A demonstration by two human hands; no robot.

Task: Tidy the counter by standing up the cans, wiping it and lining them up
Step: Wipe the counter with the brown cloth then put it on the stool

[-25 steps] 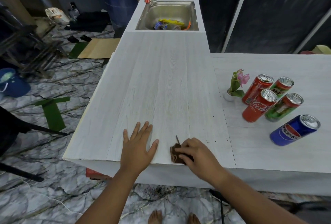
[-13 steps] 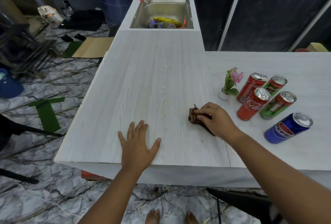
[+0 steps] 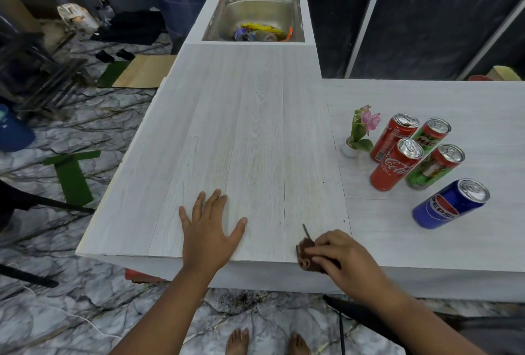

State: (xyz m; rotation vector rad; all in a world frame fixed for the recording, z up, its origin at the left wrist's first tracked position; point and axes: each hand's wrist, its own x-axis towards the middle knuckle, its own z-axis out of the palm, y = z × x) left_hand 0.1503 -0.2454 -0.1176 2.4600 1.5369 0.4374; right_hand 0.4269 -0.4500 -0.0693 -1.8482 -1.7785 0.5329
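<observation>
I've dragged the cloth point(image 3: 308, 255), pinched in my right hand point(image 3: 345, 261), back from the cans point(image 3: 397, 167) to the counter point(image 3: 255, 127) edge; left hand point(image 3: 210, 231) flat, empty; wiping continues.

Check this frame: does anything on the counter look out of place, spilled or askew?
Mostly tidy. The five cans stand upright in a loose cluster beside the small flower pot, not in a line; the Pepsi can sits apart. A few dark specks remain near the brown cloth under the right hand. Litter lies in the sink.
</observation>
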